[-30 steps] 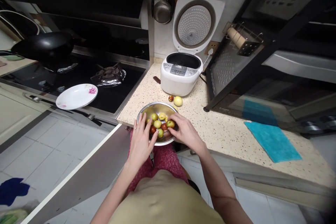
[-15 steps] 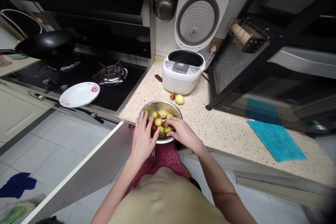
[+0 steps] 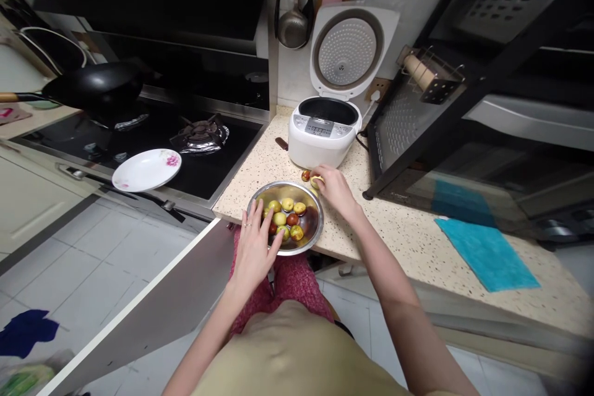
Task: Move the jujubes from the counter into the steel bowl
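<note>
A shiny metal bowl [image 3: 312,238] with yellow-green and brownish-red jujubes [image 3: 279,219] stands at the counter's front edge. My left hand [image 3: 254,241] lies over its left rim, fingers spread and touching the bowl and the fruit at that side. Beyond the bowl, my right hand [image 3: 336,190] has its fingertips round a pale yellow-green jujube [image 3: 316,182] on the counter. A small brownish-red jujube [image 3: 305,176] lies just left of those fingers.
Behind the bowl a white rice cooker [image 3: 320,141] has its lid up. A floral white plate [image 3: 146,171] sits at the hob's front, and a black wok [image 3: 95,83] farther left. At right are a black oven [image 3: 487,167] and a turquoise cloth [image 3: 487,253]. A cabinet door [image 3: 153,297] stands open.
My right hand has left the bowl and moved up to the loose jujube by the rice cooker, closing on it. My left hand has stayed at the bowl's left side.
</note>
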`<action>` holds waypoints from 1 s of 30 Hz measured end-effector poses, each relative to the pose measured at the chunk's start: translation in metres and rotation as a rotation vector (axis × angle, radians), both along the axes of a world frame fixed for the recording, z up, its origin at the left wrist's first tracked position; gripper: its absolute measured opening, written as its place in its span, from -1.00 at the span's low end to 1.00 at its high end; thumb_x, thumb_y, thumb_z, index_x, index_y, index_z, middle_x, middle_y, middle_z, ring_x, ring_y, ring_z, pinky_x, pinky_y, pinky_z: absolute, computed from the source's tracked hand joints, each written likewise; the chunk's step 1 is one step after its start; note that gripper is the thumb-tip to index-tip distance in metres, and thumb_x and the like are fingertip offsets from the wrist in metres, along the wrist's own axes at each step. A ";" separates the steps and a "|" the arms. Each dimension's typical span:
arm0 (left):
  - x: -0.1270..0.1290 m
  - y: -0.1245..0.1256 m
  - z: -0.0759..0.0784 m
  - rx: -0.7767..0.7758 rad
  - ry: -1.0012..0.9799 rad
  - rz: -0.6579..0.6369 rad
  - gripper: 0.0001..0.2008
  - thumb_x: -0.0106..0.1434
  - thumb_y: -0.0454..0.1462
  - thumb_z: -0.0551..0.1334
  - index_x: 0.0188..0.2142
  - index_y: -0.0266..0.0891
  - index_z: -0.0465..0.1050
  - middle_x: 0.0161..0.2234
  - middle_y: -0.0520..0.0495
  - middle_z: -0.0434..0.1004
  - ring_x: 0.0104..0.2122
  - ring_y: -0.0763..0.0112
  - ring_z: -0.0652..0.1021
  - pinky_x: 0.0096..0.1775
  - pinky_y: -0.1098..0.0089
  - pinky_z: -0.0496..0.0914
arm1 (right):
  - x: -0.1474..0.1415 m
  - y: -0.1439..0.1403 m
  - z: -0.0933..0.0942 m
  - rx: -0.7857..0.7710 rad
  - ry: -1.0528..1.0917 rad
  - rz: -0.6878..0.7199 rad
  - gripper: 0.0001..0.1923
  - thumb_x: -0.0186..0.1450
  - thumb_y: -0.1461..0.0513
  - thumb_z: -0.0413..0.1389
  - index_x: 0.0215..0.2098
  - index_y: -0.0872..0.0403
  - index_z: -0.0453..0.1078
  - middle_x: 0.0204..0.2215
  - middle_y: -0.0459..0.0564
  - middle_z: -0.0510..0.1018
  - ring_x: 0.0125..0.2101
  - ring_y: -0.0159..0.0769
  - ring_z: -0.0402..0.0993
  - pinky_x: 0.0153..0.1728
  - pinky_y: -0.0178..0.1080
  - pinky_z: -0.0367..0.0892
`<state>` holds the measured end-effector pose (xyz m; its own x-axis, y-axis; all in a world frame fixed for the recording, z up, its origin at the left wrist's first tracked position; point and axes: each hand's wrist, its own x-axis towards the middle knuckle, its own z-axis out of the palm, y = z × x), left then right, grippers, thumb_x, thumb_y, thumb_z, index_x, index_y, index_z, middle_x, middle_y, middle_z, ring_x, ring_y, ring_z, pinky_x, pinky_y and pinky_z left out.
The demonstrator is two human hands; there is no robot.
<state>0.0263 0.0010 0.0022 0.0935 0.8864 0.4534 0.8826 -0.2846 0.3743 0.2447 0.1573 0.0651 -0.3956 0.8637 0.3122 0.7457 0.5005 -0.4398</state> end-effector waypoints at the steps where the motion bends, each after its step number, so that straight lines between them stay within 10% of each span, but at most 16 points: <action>1: 0.000 0.000 0.000 -0.003 0.003 0.004 -0.46 0.52 -0.11 0.11 0.39 -0.28 0.21 0.47 -0.40 0.09 0.50 -0.09 0.06 0.41 -0.26 0.08 | -0.002 0.011 -0.002 0.004 -0.087 0.024 -0.74 0.38 0.47 0.04 -0.18 0.14 0.55 -0.17 0.08 0.62 -0.17 -0.20 0.52 -0.11 -0.23 0.34; 6: 0.002 0.000 0.000 -0.008 0.008 0.018 -0.45 0.52 -0.09 0.10 0.39 -0.31 0.23 0.47 -0.41 0.10 0.49 -0.11 0.08 0.40 -0.27 0.09 | -0.018 0.047 -0.017 0.054 -0.443 0.118 -0.78 0.38 0.46 0.08 -0.13 0.18 0.55 -0.15 0.17 0.60 -0.05 -0.10 0.47 -0.05 -0.19 0.32; 19: 0.002 0.001 -0.002 0.023 -0.009 0.026 -0.46 0.52 -0.08 0.10 0.37 -0.30 0.26 0.45 -0.40 0.16 0.48 -0.09 0.12 0.40 -0.26 0.11 | -0.028 0.057 -0.023 0.048 -0.529 0.115 -0.73 0.38 0.49 0.04 -0.17 0.21 0.57 -0.19 0.26 0.61 -0.18 -0.09 0.54 -0.13 -0.18 0.35; 30: 0.001 0.001 -0.002 0.015 -0.029 0.005 -0.46 0.52 -0.08 0.10 0.37 -0.29 0.24 0.45 -0.41 0.14 0.49 -0.08 0.09 0.42 -0.25 0.07 | 0.000 -0.034 0.003 -0.038 0.004 0.329 -0.82 0.38 0.31 0.16 -0.04 0.09 0.44 -0.11 0.06 0.55 -0.12 -0.17 0.49 -0.05 -0.19 0.37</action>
